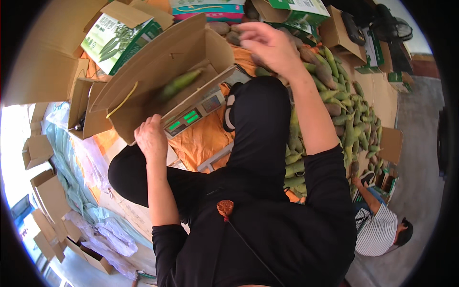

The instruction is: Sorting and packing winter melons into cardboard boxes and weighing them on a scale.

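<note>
An open cardboard box (138,112) rests tilted on a digital scale (196,111) with green lit displays. Inside lies a single green radish (180,85), blurred. The fingers of my left hand (151,135) curl over the box's near edge at its left corner. My right hand (270,45) is past the box's right end, above several dark purplish-brown roots (220,28); its fingers are apart and nothing shows in them. A large heap of green radishes (351,110), mixed with brownish ones, spreads to the right of my bent knee.
Printed green-and-white cartons (114,43) stand at the far side, with a teal and pink box (208,13) between them. Plastic sheeting (71,162) and open cartons (50,191) lie at left. A person in a striped shirt (377,229) is at lower right. A black fan (392,28) stands far right.
</note>
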{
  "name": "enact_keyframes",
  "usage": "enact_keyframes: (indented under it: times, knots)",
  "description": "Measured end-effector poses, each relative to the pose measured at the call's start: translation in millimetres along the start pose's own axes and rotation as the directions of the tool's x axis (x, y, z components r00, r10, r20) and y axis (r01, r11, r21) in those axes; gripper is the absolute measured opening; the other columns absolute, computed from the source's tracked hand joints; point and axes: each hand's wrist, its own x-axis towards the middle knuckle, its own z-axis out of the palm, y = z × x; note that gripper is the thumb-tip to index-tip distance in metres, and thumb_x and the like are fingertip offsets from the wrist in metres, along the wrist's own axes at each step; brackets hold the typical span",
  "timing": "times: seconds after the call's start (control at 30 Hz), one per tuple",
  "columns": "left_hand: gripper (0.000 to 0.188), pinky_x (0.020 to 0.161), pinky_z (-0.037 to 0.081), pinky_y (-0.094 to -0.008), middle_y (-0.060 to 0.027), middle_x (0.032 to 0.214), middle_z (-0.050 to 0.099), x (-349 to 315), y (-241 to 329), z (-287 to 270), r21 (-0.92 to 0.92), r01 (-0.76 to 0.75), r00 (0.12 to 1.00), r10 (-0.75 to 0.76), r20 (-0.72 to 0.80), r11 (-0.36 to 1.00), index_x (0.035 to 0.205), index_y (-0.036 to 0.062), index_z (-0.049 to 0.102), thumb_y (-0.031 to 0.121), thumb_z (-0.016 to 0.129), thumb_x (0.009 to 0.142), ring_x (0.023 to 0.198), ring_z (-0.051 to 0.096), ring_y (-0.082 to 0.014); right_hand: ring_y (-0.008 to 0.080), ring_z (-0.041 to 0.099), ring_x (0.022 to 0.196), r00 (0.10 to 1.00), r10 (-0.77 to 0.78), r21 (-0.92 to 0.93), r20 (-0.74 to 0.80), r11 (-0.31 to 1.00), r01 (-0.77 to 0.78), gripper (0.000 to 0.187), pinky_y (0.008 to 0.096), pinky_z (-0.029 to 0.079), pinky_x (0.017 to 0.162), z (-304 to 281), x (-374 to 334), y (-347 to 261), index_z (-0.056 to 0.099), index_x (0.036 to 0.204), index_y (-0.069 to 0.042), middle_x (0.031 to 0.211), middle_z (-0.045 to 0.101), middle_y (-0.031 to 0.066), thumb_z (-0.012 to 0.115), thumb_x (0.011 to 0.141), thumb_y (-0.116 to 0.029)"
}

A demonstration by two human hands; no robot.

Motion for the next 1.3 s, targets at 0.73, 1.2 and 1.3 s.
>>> enact_keyframes:
  times: [0.73,1.2,1.3]
  knots:
    - [0.015,0.08,0.044,-0.0422,-0.0082,0.088,0.066,2,2,-6,-0.021,0.068,0.996,-0.067,0.052,0.997,0.092,0.0087,0.063,0.005,0.064,0.077,0.088,0.062,-0.0291,0.0379,0.054,0.114,0.265,0.711,-0.337,-0.651,0.041,-0.94,0.058,0.0465,0.047,0.093,3,-306,261,0.052,0.124,-0.009,0.121,0.057,0.019,0.076,0.074,-0.028]
    - [0.011,0.083,0.043,-0.0414,-0.0077,0.083,0.064,6,7,-7,-0.06,0.085,0.996,-0.083,0.039,0.995,0.089,0.0093,0.064,0.005,0.059,0.08,0.085,0.062,-0.0284,0.0317,0.047,0.124,0.116,0.881,-0.394,-0.458,-0.084,-0.915,0.051,0.0502,0.047,0.096,9,-288,283,0.049,0.125,-0.011,0.13,0.051,0.0109,0.069,0.08,-0.023]
    - [0.011,0.082,0.043,-0.0418,-0.0076,0.084,0.064,5,6,-5,-0.06,0.089,0.993,-0.084,0.082,0.994,0.089,0.0088,0.063,0.006,0.063,0.079,0.085,0.061,-0.0288,0.0313,0.049,0.122,0.232,0.876,-0.567,-0.422,-0.056,-0.822,0.04,0.0508,0.047,0.095,8,-292,288,0.051,0.123,-0.01,0.128,0.054,0.0111,0.062,0.085,-0.018]
